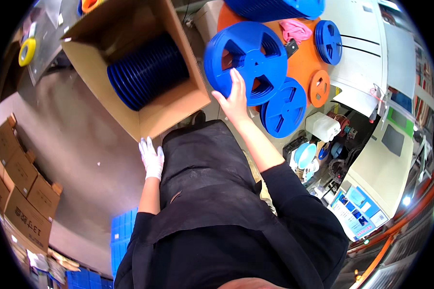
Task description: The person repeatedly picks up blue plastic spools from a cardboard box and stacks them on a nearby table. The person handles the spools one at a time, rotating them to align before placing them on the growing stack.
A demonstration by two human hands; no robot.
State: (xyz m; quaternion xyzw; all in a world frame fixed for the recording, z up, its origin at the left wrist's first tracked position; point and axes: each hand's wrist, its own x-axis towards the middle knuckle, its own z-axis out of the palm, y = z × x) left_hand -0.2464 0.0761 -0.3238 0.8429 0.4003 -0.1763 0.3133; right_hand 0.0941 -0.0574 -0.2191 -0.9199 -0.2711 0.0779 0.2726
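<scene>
My left hand [152, 158], in a white glove, has its fingers stretched out at the near corner of an open cardboard box [171, 108]. Whether the fingertips touch the cardboard I cannot tell. Inside the box lies a row of dark blue reels [147, 72], standing on edge side by side. My bare right hand [234, 98] is open, thumb apart, with its fingers against the near left part of a stack of blue reels [255, 65]. That stack sits on a round orange table [287, 62]. A second stack of blue reels [285, 108] is just beyond it, to the right and nearer me.
More blue reels [328, 42], an orange reel [319, 88] and a pink cloth [295, 31] are on the table. Yellow tape [27, 52] lies on a grey bench at the far left. Cartons [21, 192] and blue crates [122, 238] stand at left. A white cabinet [359, 48] is at right.
</scene>
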